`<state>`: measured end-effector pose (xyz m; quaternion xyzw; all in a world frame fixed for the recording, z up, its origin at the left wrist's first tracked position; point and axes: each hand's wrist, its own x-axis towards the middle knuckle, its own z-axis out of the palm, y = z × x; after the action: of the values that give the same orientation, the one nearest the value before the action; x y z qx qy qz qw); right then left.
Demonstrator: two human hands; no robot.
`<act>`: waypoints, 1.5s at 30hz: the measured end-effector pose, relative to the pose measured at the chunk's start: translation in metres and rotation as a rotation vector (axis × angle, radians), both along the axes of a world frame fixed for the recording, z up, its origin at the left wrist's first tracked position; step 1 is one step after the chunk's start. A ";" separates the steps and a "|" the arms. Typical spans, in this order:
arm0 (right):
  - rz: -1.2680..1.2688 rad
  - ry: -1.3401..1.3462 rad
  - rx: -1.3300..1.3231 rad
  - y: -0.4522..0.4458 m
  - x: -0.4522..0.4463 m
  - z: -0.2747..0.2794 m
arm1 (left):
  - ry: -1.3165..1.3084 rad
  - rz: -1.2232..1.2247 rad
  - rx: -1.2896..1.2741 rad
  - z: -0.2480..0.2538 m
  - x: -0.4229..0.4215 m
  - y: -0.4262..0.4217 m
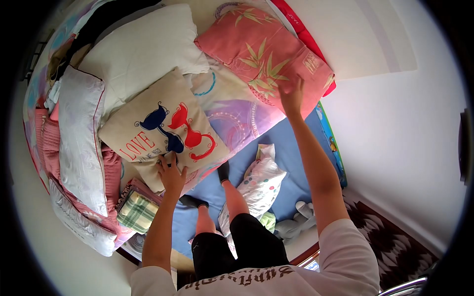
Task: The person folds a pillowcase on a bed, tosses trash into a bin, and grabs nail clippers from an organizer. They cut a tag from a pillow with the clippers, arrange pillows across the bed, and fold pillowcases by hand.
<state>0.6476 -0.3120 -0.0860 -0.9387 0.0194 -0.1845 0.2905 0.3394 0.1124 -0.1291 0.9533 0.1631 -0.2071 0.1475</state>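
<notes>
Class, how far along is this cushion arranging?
Looks done: the white pillow lies flat, partly under the cat cushion.
In hand: the left hand touches the cat cushion; the right hand touches the pink leaf-patterned pillow.
Possibly left: the pink ribbed bedding is rumpled, and the dotted white bundle lies on the blue mat.

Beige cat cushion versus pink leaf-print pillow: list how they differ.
The beige cushion carries a blue cat, a red cat and "LOVE" lettering; the pink pillow has pale leaf sprays.
The cushion looks roughly square, the pillow more oblong.
The cushion has the left hand at its lower edge and overlaps a white pillow; the pink pillow is under the right hand, nearer the wall.
Both are printed and lie on the bedding.
</notes>
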 end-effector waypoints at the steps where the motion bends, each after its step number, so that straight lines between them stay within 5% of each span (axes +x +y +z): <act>1: 0.134 0.018 0.029 0.016 0.015 0.000 | 0.015 0.000 0.007 0.000 0.001 0.000; 11: 0.281 0.100 -0.318 0.149 0.080 -0.029 | 0.030 0.029 0.038 -0.005 0.005 -0.005; 13: 0.312 0.158 -0.570 0.166 0.077 -0.023 | 0.035 0.039 0.058 -0.006 0.007 -0.008; 17: 0.377 0.209 -0.736 0.160 0.095 -0.073 | -0.008 0.036 0.086 -0.014 0.003 -0.007; 20: 0.422 0.110 -0.534 0.144 0.098 -0.088 | -0.011 0.040 0.069 -0.010 0.005 -0.007; 22: 0.420 0.555 0.279 0.138 0.089 -0.069 | 0.006 0.045 0.070 -0.009 0.006 -0.007; 25: 0.352 0.534 0.620 0.139 0.063 -0.037 | -0.001 0.041 0.071 -0.008 0.006 -0.004; 33: 0.268 0.725 1.074 0.156 -0.022 0.058 | -0.136 0.070 -0.045 0.009 -0.009 0.006; 36: 0.380 0.915 1.246 0.169 -0.046 0.082 | -0.358 0.204 -0.212 0.020 -0.006 -0.001; 41: 0.806 1.401 1.335 0.211 -0.095 0.105 | -0.478 0.698 -0.918 0.070 0.043 -0.030; 45: 0.848 1.471 1.436 0.245 -0.107 0.077 | -0.519 0.935 -1.013 0.015 0.029 -0.021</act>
<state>0.5408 -0.0671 -0.0091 -0.3636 -0.0334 0.5857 0.7237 0.3680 0.0909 -0.1144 0.6176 0.3966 0.0599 0.6765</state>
